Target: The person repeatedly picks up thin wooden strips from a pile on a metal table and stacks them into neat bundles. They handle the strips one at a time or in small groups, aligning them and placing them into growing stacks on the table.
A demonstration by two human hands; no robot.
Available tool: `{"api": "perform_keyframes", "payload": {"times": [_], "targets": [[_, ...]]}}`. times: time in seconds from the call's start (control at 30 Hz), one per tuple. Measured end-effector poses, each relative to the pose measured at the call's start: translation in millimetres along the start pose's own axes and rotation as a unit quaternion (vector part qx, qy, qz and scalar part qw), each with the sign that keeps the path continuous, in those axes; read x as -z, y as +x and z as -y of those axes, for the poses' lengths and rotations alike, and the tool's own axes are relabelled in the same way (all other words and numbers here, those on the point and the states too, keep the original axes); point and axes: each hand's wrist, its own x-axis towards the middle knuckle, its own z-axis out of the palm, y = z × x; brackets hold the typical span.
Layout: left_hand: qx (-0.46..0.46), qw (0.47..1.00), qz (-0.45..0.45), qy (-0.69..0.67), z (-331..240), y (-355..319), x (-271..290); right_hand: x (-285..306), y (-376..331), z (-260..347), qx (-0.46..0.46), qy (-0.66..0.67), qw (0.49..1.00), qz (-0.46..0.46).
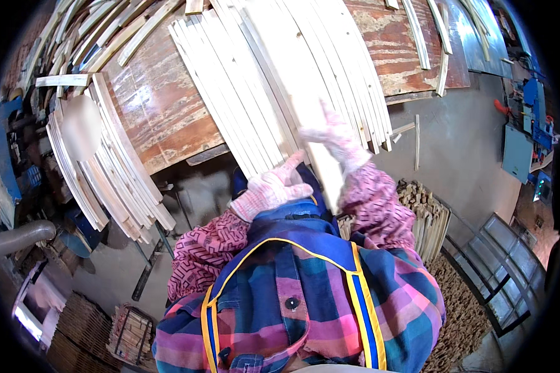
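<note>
Pale wooden strips (230,81) lie side by side in a wide layer on a worn plywood table (168,112). One broader, brightly lit board (322,165) sticks out past their near ends toward my body. My right hand (339,137), in a pink and white knit glove, lies across that board with its fingers stretched out. Beside the near ends of the strips, left of the board, my left hand (270,191) in a matching glove has its fingers spread and holds nothing. Glare hides the surface of the board farther up.
Curved-looking stacks of strips (115,168) stand at the left, near a loose heap of strips (99,31). At the right are a bundle of wood pieces (426,217), a metal frame (504,267) and blue machinery (529,130). A grey duct (22,239) is at far left.
</note>
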Motion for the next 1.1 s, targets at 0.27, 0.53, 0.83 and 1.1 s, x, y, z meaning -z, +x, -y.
{"api": "perform_keyframes", "payload": {"times": [0.27, 0.53, 0.83, 1.1], "targets": [[0.012, 0.832, -0.496, -0.251, 94, 15, 61, 243, 27, 74, 0.003, -0.374, 0.885, -0.276], [0.199, 0.816, -0.541, 0.033, 129, 26, 88, 216, 81, -20, -0.05, -0.032, 0.993, -0.104], [0.089, 0.832, -0.546, -0.042, 186, 22, 200, 216, 136, 32, 0.111, -0.534, 0.833, -0.088], [0.041, 0.715, -0.695, -0.068, 194, 103, 266, 195, 206, 18, 0.215, -0.234, 0.911, -0.262]]}}
